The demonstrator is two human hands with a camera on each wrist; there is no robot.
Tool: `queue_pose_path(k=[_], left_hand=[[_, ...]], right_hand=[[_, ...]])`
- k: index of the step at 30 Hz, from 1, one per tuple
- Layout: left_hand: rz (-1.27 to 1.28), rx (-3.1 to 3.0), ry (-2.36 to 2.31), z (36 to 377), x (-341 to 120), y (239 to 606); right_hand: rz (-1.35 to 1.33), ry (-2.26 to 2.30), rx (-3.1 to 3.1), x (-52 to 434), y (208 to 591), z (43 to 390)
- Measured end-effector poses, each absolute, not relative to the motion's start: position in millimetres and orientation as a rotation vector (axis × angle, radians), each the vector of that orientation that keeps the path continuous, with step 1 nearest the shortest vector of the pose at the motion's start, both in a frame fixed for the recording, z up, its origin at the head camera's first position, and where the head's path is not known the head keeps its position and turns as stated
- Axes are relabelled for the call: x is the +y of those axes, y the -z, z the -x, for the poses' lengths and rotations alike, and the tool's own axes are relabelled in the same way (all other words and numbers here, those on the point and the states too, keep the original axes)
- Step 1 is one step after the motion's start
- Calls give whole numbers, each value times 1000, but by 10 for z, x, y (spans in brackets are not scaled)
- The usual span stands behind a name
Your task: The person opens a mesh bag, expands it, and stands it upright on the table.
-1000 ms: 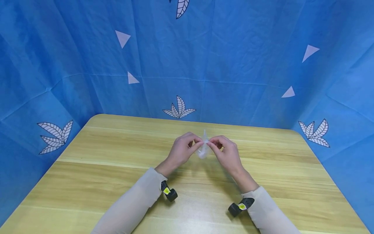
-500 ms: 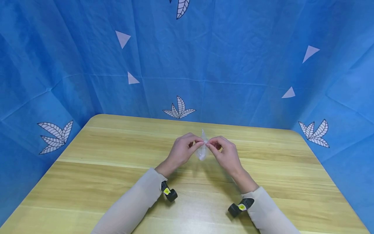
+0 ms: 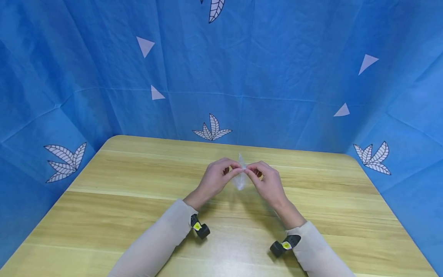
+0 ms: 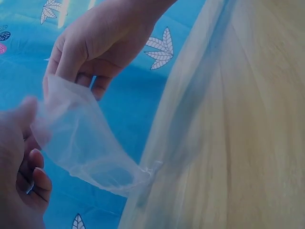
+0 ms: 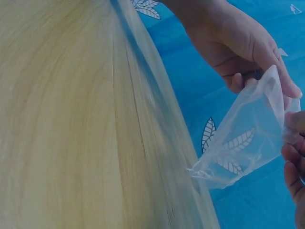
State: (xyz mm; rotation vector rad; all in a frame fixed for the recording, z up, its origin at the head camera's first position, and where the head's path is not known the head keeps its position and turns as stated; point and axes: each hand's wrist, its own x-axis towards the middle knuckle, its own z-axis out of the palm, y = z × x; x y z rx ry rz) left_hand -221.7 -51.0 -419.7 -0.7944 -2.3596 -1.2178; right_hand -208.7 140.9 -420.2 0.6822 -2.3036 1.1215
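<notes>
A small clear plastic bag [image 3: 239,183] is held above the table, toward its far side. My left hand [image 3: 217,176] pinches its upper part between thumb and fingers. From the other side my right hand [image 3: 267,181] does the same, and the fingertips of both hands almost meet. In the left wrist view the bag [image 4: 95,143] hangs with its sides apart and narrows to a crumpled, gathered end. The right wrist view also shows the see-through bag [image 5: 248,138], with a printed leaf visible through it. Any contents cannot be made out.
A wood-grain table [image 3: 138,165] lies under both hands. Blue cloth [image 3: 277,69] with printed leaves and triangles hangs behind it and along both sides. A black wrist camera [image 3: 200,227] is strapped to the left sleeve, another camera [image 3: 282,246] to the right.
Both hands keep their pinch in nearly the same place. The bag's top has tilted slightly left and its lower part has shifted a little.
</notes>
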Motion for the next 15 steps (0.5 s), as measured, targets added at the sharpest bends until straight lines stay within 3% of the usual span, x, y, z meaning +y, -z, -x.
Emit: queue_pose_path(k=[15], left_hand=[[768,-2390,1105,2193,-487,4191]], right_hand=[[-624,-1075,-2353,1396,4191,2083]])
